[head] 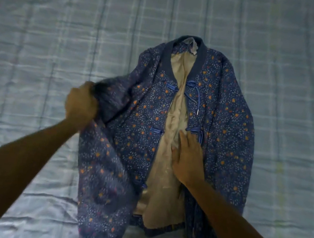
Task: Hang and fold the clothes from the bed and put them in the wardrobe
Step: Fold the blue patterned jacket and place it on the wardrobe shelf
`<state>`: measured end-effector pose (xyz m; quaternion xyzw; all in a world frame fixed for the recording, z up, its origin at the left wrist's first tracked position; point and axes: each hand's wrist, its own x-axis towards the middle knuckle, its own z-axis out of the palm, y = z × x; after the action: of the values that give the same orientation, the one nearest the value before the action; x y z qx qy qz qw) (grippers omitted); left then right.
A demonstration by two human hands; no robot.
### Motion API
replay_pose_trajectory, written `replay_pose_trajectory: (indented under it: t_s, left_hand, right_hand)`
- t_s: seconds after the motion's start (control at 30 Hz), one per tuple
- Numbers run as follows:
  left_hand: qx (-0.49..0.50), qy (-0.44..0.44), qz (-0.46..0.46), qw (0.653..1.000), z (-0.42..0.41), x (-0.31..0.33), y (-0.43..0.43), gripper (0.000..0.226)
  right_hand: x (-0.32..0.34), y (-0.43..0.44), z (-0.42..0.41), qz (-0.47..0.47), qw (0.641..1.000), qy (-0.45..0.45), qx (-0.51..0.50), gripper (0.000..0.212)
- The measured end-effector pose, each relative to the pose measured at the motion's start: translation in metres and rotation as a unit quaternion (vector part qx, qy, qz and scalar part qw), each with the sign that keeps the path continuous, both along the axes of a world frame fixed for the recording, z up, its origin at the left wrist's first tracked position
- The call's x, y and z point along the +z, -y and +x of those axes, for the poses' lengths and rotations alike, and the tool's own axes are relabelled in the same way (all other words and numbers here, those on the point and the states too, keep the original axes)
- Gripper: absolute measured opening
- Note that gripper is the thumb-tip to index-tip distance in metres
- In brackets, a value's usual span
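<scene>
The quilted floral jacket (pixel 169 141) is lying face up on the bed (pixel 41 38), front open. The left hand (pixel 81 104) is clenching its left sleeve; the right hand (pixel 187 160) is pressing flat, fingers spread, gripping nothing. It looks soft, padded, slippery-lined — best handled by sleeves and shoulders.

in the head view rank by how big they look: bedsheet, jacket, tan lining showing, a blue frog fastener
1. bedsheet
2. jacket
3. tan lining
4. blue frog fastener
None look close in size.
</scene>
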<state>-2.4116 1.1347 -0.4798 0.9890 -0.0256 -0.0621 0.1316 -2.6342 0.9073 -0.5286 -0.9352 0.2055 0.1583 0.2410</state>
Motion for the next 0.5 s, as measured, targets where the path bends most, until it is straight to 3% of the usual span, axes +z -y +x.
replay_pose_trajectory:
  t_s: [0.1, 0.17, 0.23, 0.3, 0.4, 0.5]
  left_hand:
    - [0.094, 0.027, 0.016, 0.995, 0.068, 0.010, -0.038, 0.036]
    - [0.129, 0.049, 0.053, 0.989, 0.087, 0.011, -0.055, 0.051]
    - [-0.017, 0.091, 0.055, 0.994, 0.070, 0.007, -0.057, 0.054]
    - [-0.213, 0.106, 0.009, 0.971, 0.026, -0.004, -0.048, 0.045]
    - [-0.396, 0.042, -0.033, 0.917, -0.068, -0.028, -0.027, 0.040]
    - [-0.467, -0.075, -0.001, 0.881, -0.152, -0.056, -0.003, 0.051]
  right_hand:
    - [0.001, -0.012, -0.005, -0.034, 0.999, -0.028, -0.011, 0.063]
    - [0.001, -0.017, -0.010, -0.075, 0.996, -0.015, -0.037, 0.062]
    - [0.003, -0.017, -0.016, -0.116, 0.990, -0.001, -0.076, 0.055]
    - [0.005, -0.012, -0.027, -0.150, 0.979, -0.012, -0.137, 0.057]
    - [0.010, 0.002, -0.052, -0.186, 0.955, -0.055, -0.222, 0.067]
    - [0.014, 0.014, -0.077, -0.144, 0.938, -0.093, -0.302, 0.080]
